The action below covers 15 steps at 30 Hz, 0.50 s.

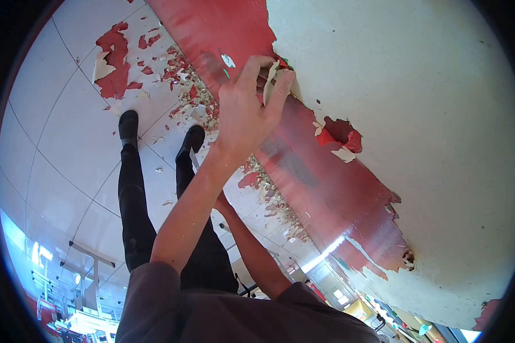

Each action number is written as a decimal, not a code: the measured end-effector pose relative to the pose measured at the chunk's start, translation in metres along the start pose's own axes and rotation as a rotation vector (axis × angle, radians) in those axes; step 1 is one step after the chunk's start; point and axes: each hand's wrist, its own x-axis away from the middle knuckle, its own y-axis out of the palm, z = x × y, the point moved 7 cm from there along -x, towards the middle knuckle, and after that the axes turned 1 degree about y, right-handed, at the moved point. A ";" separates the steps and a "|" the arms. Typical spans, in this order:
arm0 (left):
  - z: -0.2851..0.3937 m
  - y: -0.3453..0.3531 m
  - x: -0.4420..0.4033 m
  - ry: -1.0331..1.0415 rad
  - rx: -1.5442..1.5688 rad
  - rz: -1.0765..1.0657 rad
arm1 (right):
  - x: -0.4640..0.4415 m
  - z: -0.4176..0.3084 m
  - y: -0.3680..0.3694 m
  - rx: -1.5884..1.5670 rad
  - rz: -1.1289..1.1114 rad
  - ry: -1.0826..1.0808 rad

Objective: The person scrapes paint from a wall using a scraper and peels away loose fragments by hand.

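My left hand (249,106) is up against the wall, its fingers and thumb closed on a curled flap of peeling paint (272,80). The flap lies at the ragged border between the red painted band (326,188) and the pale upper wall (406,114). My right forearm (254,246) passes behind the left one, which hides most of my right hand (222,203); its fingers do not show. A thin pale strip (194,160) sticks out beyond my left forearm; I cannot tell what it is. Lower along the border, a torn red flap (340,137) curls outward.
Paint chips (191,86) lie along the wall's foot. A large red peeled sheet (114,63) rests on the tiled floor (57,126) near my shoes (129,126). Metal-framed furniture (91,268) stands at lower left, and assorted items (377,311) are at lower right.
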 end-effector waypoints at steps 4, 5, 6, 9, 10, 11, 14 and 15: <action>-0.005 0.002 -0.002 0.006 -0.140 -0.088 | -0.006 0.016 0.010 -0.070 0.008 0.014; -0.004 0.004 -0.001 0.042 -0.208 -0.108 | -0.008 0.023 0.014 -0.054 0.024 -0.010; -0.006 0.005 -0.001 0.041 -0.209 -0.107 | -0.007 0.019 0.013 -0.053 0.023 -0.009; -0.002 0.005 0.000 0.155 -0.378 -0.041 | -0.003 0.011 0.008 -0.203 0.049 0.025; 0.001 0.004 -0.001 0.191 -0.400 -0.030 | -0.003 0.009 0.008 -0.207 0.051 0.029; 0.003 0.003 -0.001 0.227 -0.422 -0.019 | -0.003 0.007 0.007 -0.211 0.052 0.033; 0.006 -0.001 -0.002 0.270 -0.343 0.047 | 0.000 -0.003 0.005 -0.163 0.048 0.014; 0.007 -0.003 -0.002 0.271 -0.345 0.048 | -0.001 0.001 0.008 -0.163 0.047 0.013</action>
